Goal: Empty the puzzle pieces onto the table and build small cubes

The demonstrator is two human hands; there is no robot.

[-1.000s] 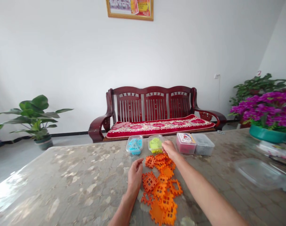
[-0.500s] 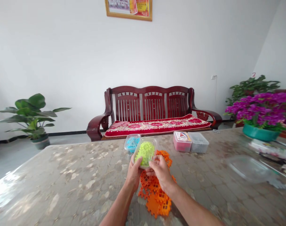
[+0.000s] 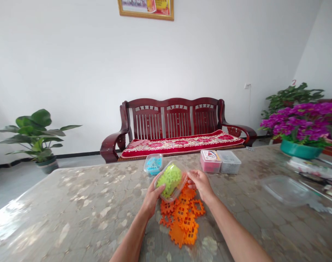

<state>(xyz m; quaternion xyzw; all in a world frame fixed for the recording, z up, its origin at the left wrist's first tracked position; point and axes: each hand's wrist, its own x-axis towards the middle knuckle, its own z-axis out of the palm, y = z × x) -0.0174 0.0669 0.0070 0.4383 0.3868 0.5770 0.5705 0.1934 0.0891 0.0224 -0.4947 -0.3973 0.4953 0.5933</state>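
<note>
My left hand (image 3: 151, 196) grips the near side of a clear plastic box of lime-green pieces (image 3: 170, 181), tilted and lifted above the table. My right hand (image 3: 201, 183) holds the box's far right corner with pinched fingers. Under the box lies a pile of orange interlocking tiles (image 3: 182, 218) on the marbled table (image 3: 73, 211).
A clear box of blue pieces (image 3: 153, 164) sits behind the pile. A box of red pieces (image 3: 210, 161) and a box of grey pieces (image 3: 229, 162) stand to the right. An empty clear lid (image 3: 284, 190) and a purple flower pot (image 3: 301, 148) are at far right. A wooden bench (image 3: 177, 129) stands beyond the table.
My right hand took the green box from the back row and brought it over the orange pile. My left hand joined it, and the box is now tilted.
</note>
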